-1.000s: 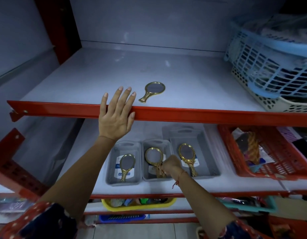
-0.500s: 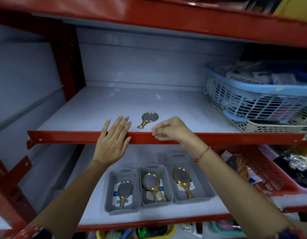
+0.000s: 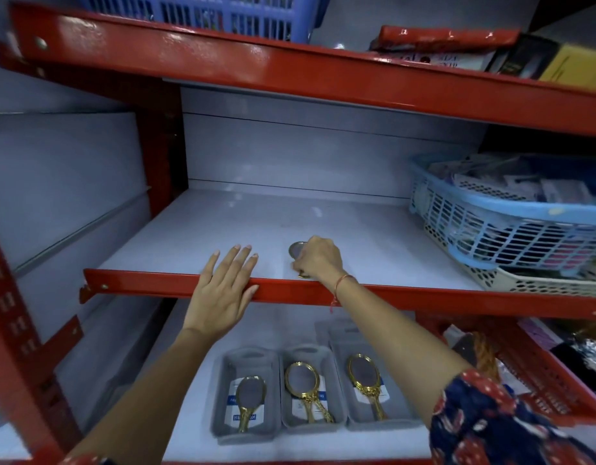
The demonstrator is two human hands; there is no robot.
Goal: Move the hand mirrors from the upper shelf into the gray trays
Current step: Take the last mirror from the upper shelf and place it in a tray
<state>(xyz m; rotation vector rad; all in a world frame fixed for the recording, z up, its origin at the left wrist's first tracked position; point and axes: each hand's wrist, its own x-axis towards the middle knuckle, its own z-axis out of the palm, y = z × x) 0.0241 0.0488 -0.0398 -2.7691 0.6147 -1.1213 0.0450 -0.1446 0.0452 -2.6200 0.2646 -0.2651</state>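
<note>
A red-framed shelving rack [image 3: 289,78] fills the view, with white boards as shelf floors. The upper shelf [image 3: 222,229] holds a light blue lattice basket [image 3: 491,236] stacked in a cream perforated basket [image 3: 541,280] at its right end. On the lower shelf [image 3: 189,414], a red plastic basket [image 3: 541,380] sits at the right, and three gray trays stand side by side near the front: the left gray tray [image 3: 246,360], the middle gray tray [image 3: 306,354] and the right gray tray [image 3: 343,337]. Each carries a gold-framed mirror lying flat with its handle toward the front: one in the left tray [image 3: 249,401], what looks like two overlapping in the middle tray [image 3: 303,387], one in the right tray [image 3: 363,377].

The left hand [image 3: 222,290] lies flat and spread over the red front rail of the upper shelf, fingers reaching onto the board, holding nothing. The right hand [image 3: 318,260], a red thread at its wrist, is curled down over the last hand mirror [image 3: 294,250] on the upper shelf, close behind the rail. Only the rim of the mirror's round head shows at the knuckles and a gold handle tip below the palm; the fingers are closed around it. The mirror is just right of the left hand's fingertips, apart from them.
</note>
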